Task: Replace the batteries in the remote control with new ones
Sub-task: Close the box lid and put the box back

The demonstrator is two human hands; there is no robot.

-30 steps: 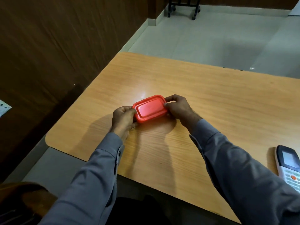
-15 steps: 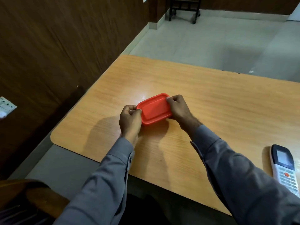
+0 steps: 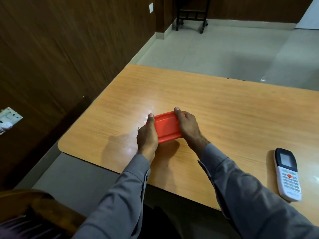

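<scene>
A small red plastic box (image 3: 167, 128) with its lid on rests on the wooden table (image 3: 224, 107), near the left front corner. My left hand (image 3: 147, 135) grips its left side, thumb along the edge. Wrapped over its right side is my right hand (image 3: 189, 128), thumb at the far corner. The box's contents are hidden. A white remote control (image 3: 287, 174) with a dark screen end and an orange button lies face up at the table's right front, apart from both hands.
A dark wood-panelled wall (image 3: 60, 57) runs along the left with a white socket plate (image 3: 8, 119). A wooden chair arm (image 3: 34, 209) sits at the lower left. Beyond the table lie grey floor tiles and a black wheeled frame (image 3: 191, 16).
Both hands have closed further over the red box and turned it slightly, so its long sides now run away from me. The view has tilted up a little.
</scene>
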